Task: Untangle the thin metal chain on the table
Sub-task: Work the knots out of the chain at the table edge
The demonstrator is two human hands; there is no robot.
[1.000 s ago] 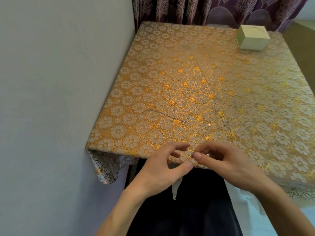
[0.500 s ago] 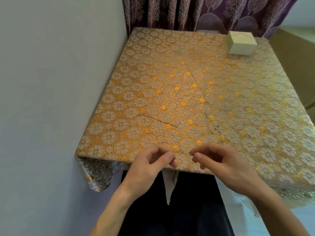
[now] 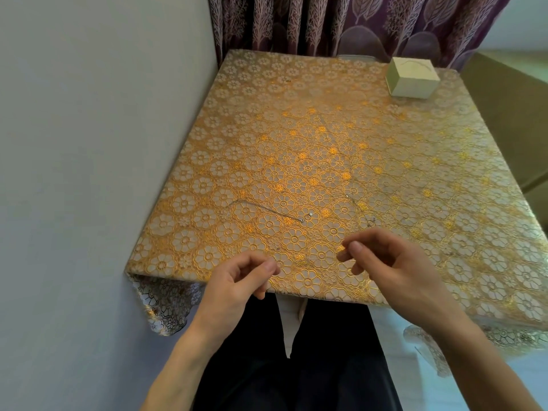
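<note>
Silver chain (image 3: 267, 210) lies left-to-right, just beyond the left hand (image 3: 237, 283) and right hand (image 3: 391, 262). Both hands' fingers (image 3: 271, 266) press together; whether they pinch a strand, I cannot tell.

The setting is reading as a room in a home rather than a workplace. A small surface (image 3: 444, 161) is standing against a plain pale wall (image 3: 89, 143) at 9 o'clock and is wearing a shiny gold tablecloth (image 3: 166, 304) patterned with flowers, its lacy edge hanging down at 7 o'clock. A heavy purple curtain (image 3: 355, 22) printed with trees and leaves is hanging at 12 o'clock, and a small pale box (image 3: 412, 81) is resting at 1 o'clock.
</note>
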